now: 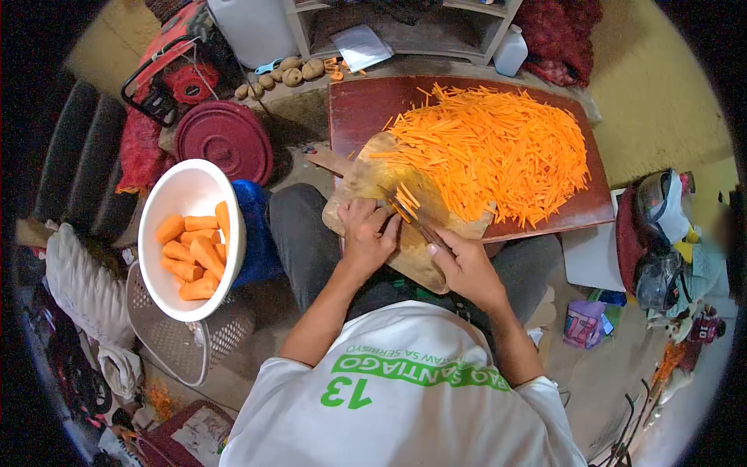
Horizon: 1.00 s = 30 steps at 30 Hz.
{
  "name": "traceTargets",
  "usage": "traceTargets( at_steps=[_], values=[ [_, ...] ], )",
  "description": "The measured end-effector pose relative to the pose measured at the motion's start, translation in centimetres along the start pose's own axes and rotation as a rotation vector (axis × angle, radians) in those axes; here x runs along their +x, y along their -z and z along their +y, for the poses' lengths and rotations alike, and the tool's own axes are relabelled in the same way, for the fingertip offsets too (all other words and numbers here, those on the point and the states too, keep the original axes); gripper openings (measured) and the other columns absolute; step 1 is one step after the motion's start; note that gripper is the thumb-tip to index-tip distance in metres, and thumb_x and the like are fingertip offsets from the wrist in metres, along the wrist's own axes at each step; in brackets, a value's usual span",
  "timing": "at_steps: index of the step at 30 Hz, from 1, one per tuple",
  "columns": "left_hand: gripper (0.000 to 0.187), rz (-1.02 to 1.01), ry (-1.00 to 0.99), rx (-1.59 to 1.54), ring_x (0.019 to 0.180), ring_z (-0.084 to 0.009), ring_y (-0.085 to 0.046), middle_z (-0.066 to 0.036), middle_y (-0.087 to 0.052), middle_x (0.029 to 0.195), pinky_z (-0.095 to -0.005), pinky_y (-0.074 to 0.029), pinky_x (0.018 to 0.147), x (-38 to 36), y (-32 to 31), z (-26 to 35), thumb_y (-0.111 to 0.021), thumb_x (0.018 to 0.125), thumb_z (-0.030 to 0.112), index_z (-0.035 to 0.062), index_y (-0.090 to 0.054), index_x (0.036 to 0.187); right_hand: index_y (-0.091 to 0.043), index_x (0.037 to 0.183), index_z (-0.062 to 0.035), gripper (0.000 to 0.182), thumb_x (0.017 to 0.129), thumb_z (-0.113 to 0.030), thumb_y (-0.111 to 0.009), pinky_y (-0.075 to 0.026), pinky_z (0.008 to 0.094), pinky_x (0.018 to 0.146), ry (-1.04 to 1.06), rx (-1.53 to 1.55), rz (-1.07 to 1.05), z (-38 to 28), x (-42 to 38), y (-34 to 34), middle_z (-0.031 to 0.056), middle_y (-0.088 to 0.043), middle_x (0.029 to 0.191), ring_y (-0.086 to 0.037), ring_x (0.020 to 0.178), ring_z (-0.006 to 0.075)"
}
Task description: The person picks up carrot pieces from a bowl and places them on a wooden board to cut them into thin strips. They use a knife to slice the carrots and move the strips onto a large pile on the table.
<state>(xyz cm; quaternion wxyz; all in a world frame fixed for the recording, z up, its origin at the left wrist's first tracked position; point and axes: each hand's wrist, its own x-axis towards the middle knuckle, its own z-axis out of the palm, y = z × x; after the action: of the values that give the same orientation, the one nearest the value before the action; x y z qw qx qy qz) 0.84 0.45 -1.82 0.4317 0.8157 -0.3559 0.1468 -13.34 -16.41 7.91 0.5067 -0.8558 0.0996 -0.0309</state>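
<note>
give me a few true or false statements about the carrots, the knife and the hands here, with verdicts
1. The right hand grips a knife. True.
2. The left hand is at the wooden board. True.
3. The white bowl is left of the heap of carrot strips in the picture. True.
4. That bowl holds only thin strips. False: it holds large carrot pieces.
5. The heap lies on the floor. False: it lies mostly on the red table.

Food-prep room: carrots (206, 253), potatoes (292, 76)
</note>
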Motion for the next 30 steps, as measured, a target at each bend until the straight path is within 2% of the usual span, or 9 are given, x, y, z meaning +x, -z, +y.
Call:
traceTargets(
  at_steps=[2,11,14,17,20,26,27,30],
  values=[
    [0.018,-0.018,0.002,0.011,0.098,-0.0340,-0.059,-0.011,-0.062,0.091,-0.0494,-0.040,0.094,0.0,-0.1,0.0,-0.084,0.081,0.014,0.0064,-0.080,0.096,-0.065,0.138,0.0032,0.038,0.105,-0.017,-0.066,-0.053,0.0346,0.072,-0.016,-0.008,-0.033,0.2,0.1,-0.1,0.0140,-0.065,0.081,-0.060,0.073,0.0172],
    [0.019,-0.040,-0.012,0.085,0.099,-0.0339,-0.058,-0.011,-0.062,0.092,-0.0494,-0.039,0.096,0.1,0.0,0.5,-0.084,0.083,0.016,0.0069,-0.080,0.099,-0.066,0.135,0.0037,0.037,0.104,-0.017,-0.067,-0.055,0.0359,0.073,0.017,-0.009,0.066,0.4,-0.4,-0.1,0.0169,-0.070,0.086,-0.064,0.075,0.0182],
    [0.019,-0.041,-0.017,0.078,0.100,-0.0340,-0.058,-0.011,-0.061,0.092,-0.0493,-0.039,0.095,0.1,0.1,0.5,-0.084,0.082,0.015,0.0062,-0.079,0.099,-0.066,0.133,0.0039,0.036,0.104,-0.017,-0.067,-0.055,0.0363,0.074,-0.029,-0.025,-0.010,-0.4,-0.6,0.3,0.0180,-0.070,0.088,-0.066,0.076,0.0200],
    [0.015,-0.044,0.001,0.047,0.097,-0.0333,-0.057,-0.012,-0.061,0.092,-0.0499,-0.036,0.099,0.4,0.4,0.9,-0.081,0.080,0.010,0.0024,-0.078,0.092,-0.067,0.132,0.0041,0.034,0.104,-0.016,-0.066,-0.055,0.0370,0.076,-0.062,-0.017,-0.049,-0.6,-0.9,-0.2,0.0196,-0.070,0.090,-0.067,0.079,0.0220],
    [0.015,-0.036,-0.008,0.025,0.097,-0.0334,-0.058,-0.012,-0.062,0.092,-0.0497,-0.036,0.099,0.2,0.4,0.6,-0.081,0.079,0.010,0.0022,-0.077,0.091,-0.066,0.132,0.0055,0.035,0.104,-0.015,-0.066,-0.056,0.0365,0.081,0.017,-0.052,-0.026,0.1,-1.0,-0.5,0.0206,-0.070,0.092,-0.070,0.084,0.0235],
    [0.013,-0.023,-0.039,0.019,0.097,-0.0329,-0.059,-0.012,-0.063,0.093,-0.0490,-0.037,0.097,0.1,0.1,0.1,-0.079,0.078,0.007,0.0019,-0.076,0.090,-0.066,0.133,0.0076,0.037,0.105,-0.016,-0.066,-0.055,0.0345,0.089,-0.097,0.068,-0.038,2.3,0.8,1.8,0.0102,-0.075,0.098,-0.069,0.093,0.0175],
    [0.012,-0.013,-0.031,0.013,0.096,-0.0327,-0.059,-0.012,-0.063,0.092,-0.0484,-0.037,0.096,0.2,0.1,0.2,-0.078,0.078,0.006,0.0020,-0.075,0.089,-0.067,0.134,0.0067,0.036,0.107,-0.017,-0.064,-0.054,0.0313,0.080,-0.058,0.077,-0.003,1.9,0.8,2.3,0.0033,-0.072,0.094,-0.064,0.088,0.0116],
    [0.009,0.015,0.006,-0.032,0.093,-0.0321,-0.059,-0.011,-0.062,0.088,-0.0463,-0.039,0.094,0.0,0.1,0.3,-0.077,0.078,0.005,0.0023,-0.075,0.086,-0.069,0.132,0.0060,0.035,0.108,-0.019,-0.064,-0.050,0.0269,0.072,-0.120,0.133,0.034,0.3,1.0,4.2,0.0003,-0.067,0.088,-0.059,0.082,0.0069]
  ],
)
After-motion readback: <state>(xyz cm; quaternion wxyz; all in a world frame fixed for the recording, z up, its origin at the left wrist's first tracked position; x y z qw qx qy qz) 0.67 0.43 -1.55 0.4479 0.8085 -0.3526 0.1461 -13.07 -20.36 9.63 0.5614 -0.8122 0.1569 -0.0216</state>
